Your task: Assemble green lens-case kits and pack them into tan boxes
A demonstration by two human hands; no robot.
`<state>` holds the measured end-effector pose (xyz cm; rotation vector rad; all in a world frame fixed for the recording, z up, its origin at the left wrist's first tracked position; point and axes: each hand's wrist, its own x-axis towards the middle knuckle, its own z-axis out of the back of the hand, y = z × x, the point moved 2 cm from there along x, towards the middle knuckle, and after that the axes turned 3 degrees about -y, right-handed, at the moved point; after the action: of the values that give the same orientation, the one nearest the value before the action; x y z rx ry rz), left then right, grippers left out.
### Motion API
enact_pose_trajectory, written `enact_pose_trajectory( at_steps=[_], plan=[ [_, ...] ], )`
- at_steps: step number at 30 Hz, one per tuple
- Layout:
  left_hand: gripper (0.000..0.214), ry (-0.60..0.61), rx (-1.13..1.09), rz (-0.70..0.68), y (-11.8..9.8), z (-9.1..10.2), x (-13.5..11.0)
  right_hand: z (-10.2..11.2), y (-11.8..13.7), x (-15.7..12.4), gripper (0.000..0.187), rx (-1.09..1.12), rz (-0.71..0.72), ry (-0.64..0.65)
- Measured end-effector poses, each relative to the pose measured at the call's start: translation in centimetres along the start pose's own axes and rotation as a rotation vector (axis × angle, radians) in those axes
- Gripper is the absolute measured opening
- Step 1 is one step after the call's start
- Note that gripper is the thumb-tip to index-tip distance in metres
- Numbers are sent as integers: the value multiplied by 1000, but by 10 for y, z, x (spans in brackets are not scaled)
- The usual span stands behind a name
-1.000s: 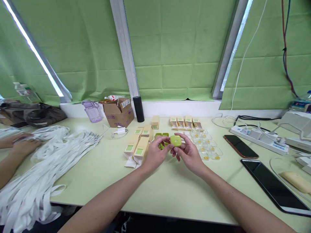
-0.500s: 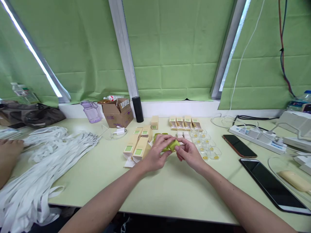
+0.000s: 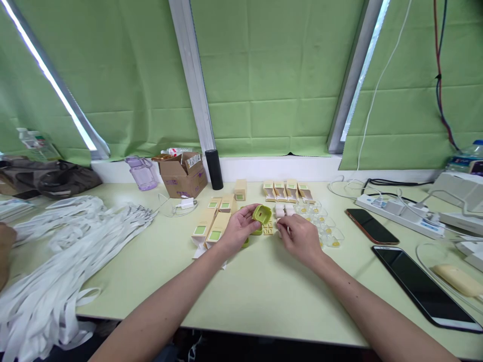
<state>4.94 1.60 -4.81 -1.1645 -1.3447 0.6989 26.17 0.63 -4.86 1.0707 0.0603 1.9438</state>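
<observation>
My left hand [image 3: 241, 227] is closed around the edge of a small green square cup [image 3: 262, 214], its hollow side tilted toward me. More green pieces [image 3: 258, 232] lie partly hidden behind that hand. To the right, my right hand [image 3: 302, 235] has thumb and fingers pinched together low over the table; what they hold, if anything, is too small to make out. Small yellow square pieces [image 3: 267, 229] lie between the hands. Several pale pink-white blocks [image 3: 284, 210] sit just beyond my right fingers, and clear plastic pieces with yellow centres [image 3: 327, 231] spread out beside that hand.
Cream cartons [image 3: 204, 221] lie left of my left hand; open small boxes [image 3: 290, 191] stand at the back. White straps [image 3: 86, 251] cover the left side, near another person's hand [image 3: 5, 246]. Phones [image 3: 422, 286] and a power strip [image 3: 400, 213] lie right.
My right hand has let go of the green cup and moved right and down. The left hand now holds the cup alone, its hollow turned into view. The other person's hand has shifted left.
</observation>
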Motion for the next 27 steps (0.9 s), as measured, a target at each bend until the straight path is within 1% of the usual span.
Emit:
enact_pose_trajectory(
  at_steps=[1,3,6,10,14,18,21,24,27],
  plan=[
    [72,-26,-34,13,0,0,0,-1,0,0,25,-73,70,24],
    [75,-73,-103,35,-1,0,0,-4,1,-1,24,-147,170,83],
    [72,-127,-198,49,-2,0,-1,-11,1,-3,23,-198,243,158],
    [65,-155,-303,51,-2,3,-2,-19,-2,-6,25,-294,317,264],
    [64,-169,-320,35,-3,6,-2,-22,-2,-7,26,-374,341,341],
    [67,-160,-312,33,-4,4,-2,-21,1,-6,28,-404,332,381],
    [70,-145,-300,26,-4,2,-2,-20,3,-5,25,-413,339,388],
    [68,-145,-281,14,-3,2,-2,-20,3,-5,23,-425,348,382],
    [68,-149,-266,13,-3,2,-2,-20,3,-5,23,-430,351,355]
  ],
)
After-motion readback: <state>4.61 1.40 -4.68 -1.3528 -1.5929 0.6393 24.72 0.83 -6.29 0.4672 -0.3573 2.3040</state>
